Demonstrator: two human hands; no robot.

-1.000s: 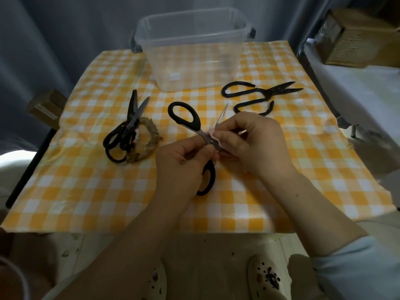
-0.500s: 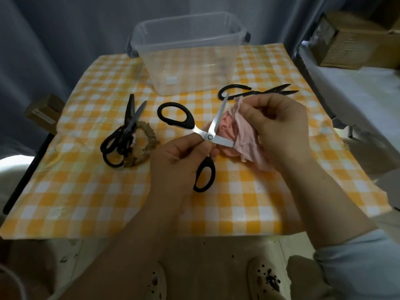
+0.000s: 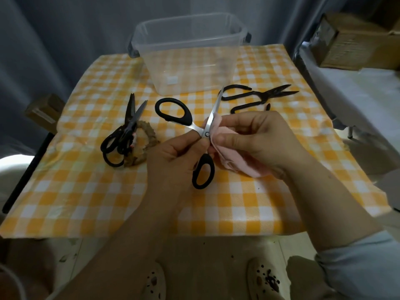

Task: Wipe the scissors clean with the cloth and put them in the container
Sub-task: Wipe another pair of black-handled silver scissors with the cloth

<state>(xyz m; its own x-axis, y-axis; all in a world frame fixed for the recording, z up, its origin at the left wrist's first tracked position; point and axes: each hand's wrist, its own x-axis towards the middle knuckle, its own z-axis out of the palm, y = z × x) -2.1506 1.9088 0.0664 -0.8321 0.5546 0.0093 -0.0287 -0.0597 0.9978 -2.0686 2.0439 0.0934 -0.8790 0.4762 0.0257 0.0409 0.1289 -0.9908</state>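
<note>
- Position: the scissors (image 3: 205,132) are held open above the table (image 3: 259,202), in front of the container (image 3: 190,59) and well apart from it. One blade points up and away from you. The other blade is not visible and is probably inside the fold of the cloth (image 3: 236,167).
- Left hand (image 3: 173,152): the thumb and fingers pinch the scissors just below the pivot. Hold firm here so the blades cannot swing shut during the stroke.
- Right hand (image 3: 257,141): the fingers and thumb are curled round the cloth and press it against the scissors beside the pivot.
- Stroke: draw the cloth from the pivot outward to the tip. Do not push it toward the pivot, where dirt is likely to collect.
- Finger safety: keep the fingertips on the flat sides of the blade, with cloth between skin and edge at all times.
- Coverage: wipe both faces of each blade, then the pivot. The upright blade is bare and appears not yet covered in this stroke.
- Completion: close the blades before moving the scissors. Lower them into the container; do not drop them.
- Remaining work: a black pair (image 3: 125,135) lies to the left on a rope ring (image 3: 147,144), and shears (image 3: 257,98) lie to the right near the container. Both pairs are outside it.
</note>
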